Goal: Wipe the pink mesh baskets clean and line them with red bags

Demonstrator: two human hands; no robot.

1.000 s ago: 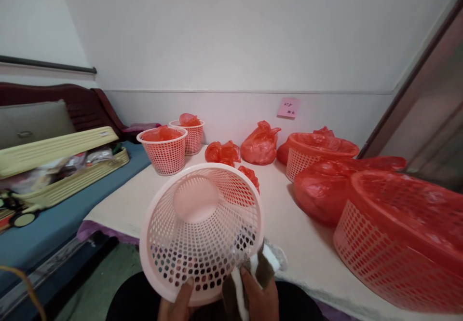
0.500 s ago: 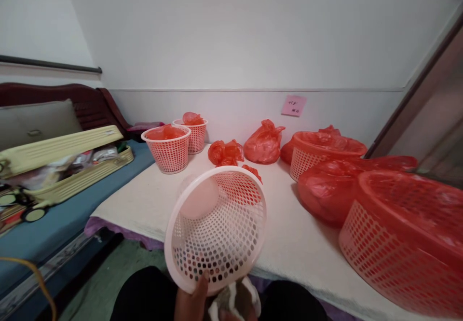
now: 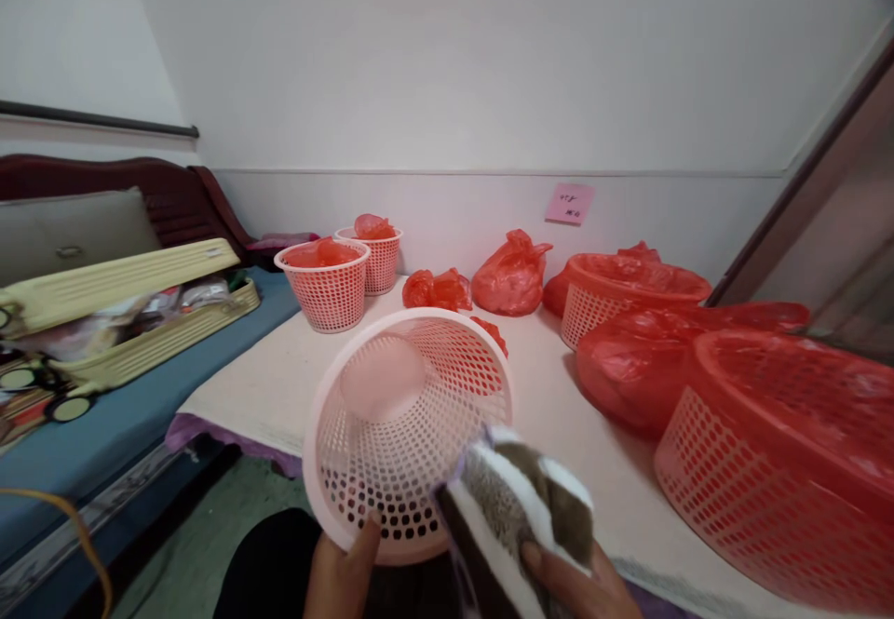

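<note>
A pale pink perforated plastic basket point(image 3: 489, 372) is tipped toward me, so its inside shows. My left hand point(image 3: 345, 563) grips its near rim at the lower left, thumb over the edge and the other fingers hidden. In my right hand point(image 3: 576, 577) is a folded brown, grey and white striped cloth point(image 3: 513, 498), pinched with the thumb on top. The cloth is at the basket's right rim and covers part of it; whether they touch I cannot tell.
Two pink baskets lined with red bags point(image 3: 327, 293) stand at the table's point(image 3: 258, 386) back left. Red plastic bags point(image 3: 511, 275) lie along the wall. Large bag-lined baskets point(image 3: 761, 470) occupy the right side. An open cream suitcase point(image 3: 140, 275) rests on the bed at left.
My right hand has brought the striped cloth up and right from under the basket's near rim. The basket has shifted slightly left, still in my left hand.
</note>
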